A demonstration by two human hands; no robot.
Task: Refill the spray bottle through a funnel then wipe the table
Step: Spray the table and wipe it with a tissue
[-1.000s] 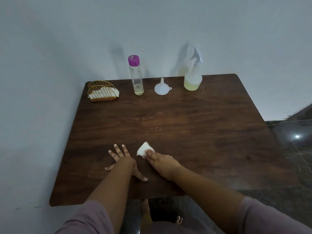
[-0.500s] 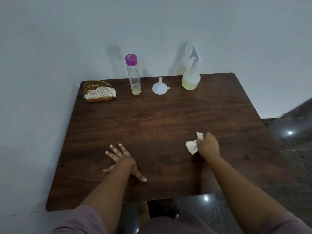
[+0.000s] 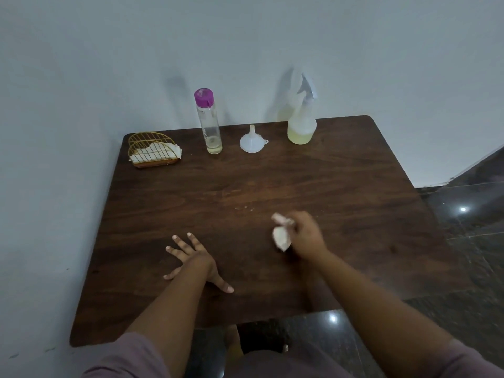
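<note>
Now right hand (image 3: 306, 236) clenches a crumpled tissue (image 3: 282, 234) on the wooden table (image 3: 272, 181); left hand (image 3: 195, 261) rests flat, fingers spread

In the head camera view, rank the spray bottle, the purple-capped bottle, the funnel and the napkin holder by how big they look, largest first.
1. spray bottle
2. purple-capped bottle and napkin holder: too close to rank, one tall and slim, the other low and wide
3. funnel
All stand along the table's far edge, so nearness hardly skews this.

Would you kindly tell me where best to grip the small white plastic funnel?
Probably pinch the small white plastic funnel by its narrow spout from above: it sits mouth-down with the spout upright, and the wide cone lies flush on the dark wooden table.
</note>
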